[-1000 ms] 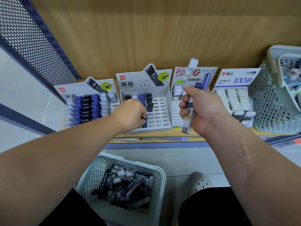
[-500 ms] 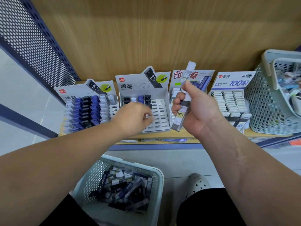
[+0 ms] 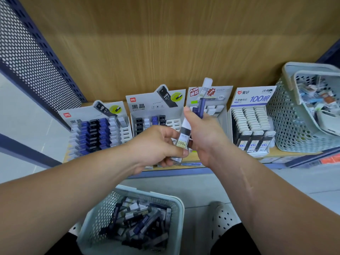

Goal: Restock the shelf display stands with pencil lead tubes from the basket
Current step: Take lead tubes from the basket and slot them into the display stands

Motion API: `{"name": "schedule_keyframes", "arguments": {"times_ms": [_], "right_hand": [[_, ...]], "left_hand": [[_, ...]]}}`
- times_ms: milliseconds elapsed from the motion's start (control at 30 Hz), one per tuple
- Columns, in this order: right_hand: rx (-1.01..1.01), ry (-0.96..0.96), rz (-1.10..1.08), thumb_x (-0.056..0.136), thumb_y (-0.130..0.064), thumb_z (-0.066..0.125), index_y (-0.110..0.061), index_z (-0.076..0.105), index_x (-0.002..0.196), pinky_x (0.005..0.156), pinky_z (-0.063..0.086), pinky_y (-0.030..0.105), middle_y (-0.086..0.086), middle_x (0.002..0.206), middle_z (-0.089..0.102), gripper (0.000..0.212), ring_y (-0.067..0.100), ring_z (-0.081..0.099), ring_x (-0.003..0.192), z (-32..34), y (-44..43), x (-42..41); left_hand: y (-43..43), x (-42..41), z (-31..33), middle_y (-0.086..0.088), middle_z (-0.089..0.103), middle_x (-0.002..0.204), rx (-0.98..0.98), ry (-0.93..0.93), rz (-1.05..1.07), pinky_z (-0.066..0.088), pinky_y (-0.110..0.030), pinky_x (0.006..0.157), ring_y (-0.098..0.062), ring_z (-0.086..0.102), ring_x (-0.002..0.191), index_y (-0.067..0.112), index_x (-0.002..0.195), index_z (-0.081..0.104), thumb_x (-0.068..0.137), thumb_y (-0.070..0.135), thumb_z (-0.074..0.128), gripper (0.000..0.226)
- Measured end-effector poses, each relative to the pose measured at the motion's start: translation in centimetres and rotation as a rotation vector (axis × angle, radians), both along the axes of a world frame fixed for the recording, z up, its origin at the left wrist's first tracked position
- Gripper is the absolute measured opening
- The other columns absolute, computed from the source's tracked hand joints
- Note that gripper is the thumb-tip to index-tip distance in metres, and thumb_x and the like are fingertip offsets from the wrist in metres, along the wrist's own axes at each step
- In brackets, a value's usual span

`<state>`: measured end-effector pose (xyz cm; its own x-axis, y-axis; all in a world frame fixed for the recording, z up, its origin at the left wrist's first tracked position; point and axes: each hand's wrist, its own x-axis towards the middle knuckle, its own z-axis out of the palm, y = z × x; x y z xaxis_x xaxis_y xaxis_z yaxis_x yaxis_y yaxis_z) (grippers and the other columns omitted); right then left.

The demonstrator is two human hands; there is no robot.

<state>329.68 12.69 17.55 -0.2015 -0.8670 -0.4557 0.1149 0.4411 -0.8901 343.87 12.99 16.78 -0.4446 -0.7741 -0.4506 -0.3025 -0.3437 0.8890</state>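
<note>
My right hand (image 3: pixel 204 135) grips a bundle of lead tubes, among them a white-capped tube labelled 100 (image 3: pixel 184 135) and a blue tube (image 3: pixel 201 107) sticking up. My left hand (image 3: pixel 158 146) pinches the lower end of the white-capped tube. Both hands hover in front of the second display stand (image 3: pixel 156 105) and the third display stand (image 3: pixel 219 109). Below, on the floor, a pale basket (image 3: pixel 176 218) holds several loose lead tubes (image 3: pixel 139 223).
A left stand (image 3: pixel 79 115) is packed with blue, black and white tubes. A right stand (image 3: pixel 255 98) marked 100 holds rows of white-capped tubes. A second mesh basket (image 3: pixel 287 115) of mixed items stands at the shelf's right end. My shoe (image 3: pixel 222 219) is beside the floor basket.
My left hand left the second stand and moved right to take the lower end of the white-capped tube. My right hand tilted and lowered slightly with its tubes.
</note>
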Motion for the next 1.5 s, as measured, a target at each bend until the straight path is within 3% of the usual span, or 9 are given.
{"name": "schedule_keyframes", "arguments": {"times_ms": [100,267,433,633,867,967,1167,1300,1500], "right_hand": [[0.023,0.035,0.018,0.101,-0.048,0.056,-0.021,0.06,0.09,0.048,0.031,0.027,0.011,0.079,0.048,0.029,0.024,0.043,0.067,-0.1,0.3,-0.4],[0.064,-0.023,0.023,0.104,-0.04,0.053,-0.019,0.056,0.088,0.037,0.023,0.022,0.002,0.066,0.054,0.027,0.012,0.04,0.046,0.5,0.5,-2.7],[0.076,-0.111,0.164,0.104,-0.029,0.057,-0.015,0.057,0.095,0.038,0.025,0.02,0.001,0.067,0.053,0.016,0.009,0.041,0.048,0.5,1.5,-5.0],[0.098,-0.176,0.098,0.105,-0.03,0.054,-0.012,0.061,0.099,0.037,0.029,0.021,-0.004,0.049,0.055,0.021,0.011,0.046,0.043,0.0,2.0,-7.9],[0.131,-0.241,-0.136,0.104,-0.025,0.053,-0.014,0.06,0.098,0.038,0.026,0.02,0.002,0.057,0.061,0.015,0.012,0.044,0.046,0.2,1.5,-12.6],[0.114,-0.324,-0.24,0.103,-0.024,0.053,-0.014,0.06,0.098,0.036,0.026,0.02,0.002,0.057,0.06,0.013,0.011,0.043,0.044,0.5,1.0,-14.5],[0.142,-0.439,-0.408,0.104,-0.027,0.049,-0.018,0.06,0.099,0.037,0.026,0.017,-0.002,0.054,0.055,0.016,0.011,0.042,0.043,1.2,0.1,-16.8],[0.166,-0.49,-0.457,0.104,-0.027,0.046,-0.021,0.056,0.089,0.039,0.025,0.016,-0.005,0.055,0.053,0.019,0.01,0.042,0.043,1.7,-0.3,-17.4],[0.118,-0.626,-0.506,0.104,-0.031,0.047,-0.021,0.058,0.088,0.038,0.028,0.015,-0.005,0.053,0.056,0.022,0.01,0.045,0.04,3.7,-1.0,-18.0]], "left_hand": [[-0.3,0.2,0.6,0.006,0.054,0.05,-0.056,-0.04,-0.046,0.047,-0.034,0.058,-0.015,0.056,0.045,0.015,0.104,0.062,0.076,0.008,0.084,0.036],[-0.9,-0.5,1.7,0.0,0.054,0.056,-0.111,-0.064,-0.07,0.044,-0.027,0.053,-0.016,0.053,0.044,0.022,0.103,0.058,0.081,0.012,0.081,0.033],[-0.8,-2.0,1.7,-0.015,0.052,0.07,-0.159,-0.015,0.001,0.029,-0.029,0.05,-0.021,0.039,0.056,0.021,0.107,0.063,0.096,0.014,0.063,0.013],[-0.2,-5.0,0.8,-0.005,0.058,0.081,-0.211,-0.01,-0.063,0.044,-0.027,0.052,-0.023,0.052,0.062,0.027,0.12,0.058,0.093,-0.001,0.062,0.039],[-2.0,-5.3,0.0,-0.029,0.062,0.089,-0.2,-0.151,0.074,0.05,-0.033,0.055,-0.033,0.059,0.067,0.016,0.115,0.065,0.091,-0.009,0.059,0.036],[-5.1,-7.3,-0.2,-0.013,0.067,0.072,-0.312,-0.158,0.275,0.052,-0.033,0.056,-0.022,0.065,0.061,0.011,0.108,0.061,0.088,-0.005,0.068,0.026],[-10.2,-14.1,-1.8,-0.006,0.072,0.087,-0.602,-0.261,0.229,0.056,-0.044,0.069,-0.03,0.069,0.078,0.027,0.086,0.061,0.085,0.01,0.071,0.02],[-11.7,-16.7,-3.1,0.007,0.065,0.077,-0.796,-0.42,0.132,0.047,-0.028,0.061,-0.013,0.058,0.068,0.03,0.077,0.055,0.084,0.01,0.071,0.026],[-12.5,-17.7,-4.6,0.009,0.06,0.074,-0.877,-0.597,0.087,0.038,-0.018,0.055,-0.016,0.058,0.072,0.025,0.082,0.061,0.082,0.013,0.072,0.016]]}}
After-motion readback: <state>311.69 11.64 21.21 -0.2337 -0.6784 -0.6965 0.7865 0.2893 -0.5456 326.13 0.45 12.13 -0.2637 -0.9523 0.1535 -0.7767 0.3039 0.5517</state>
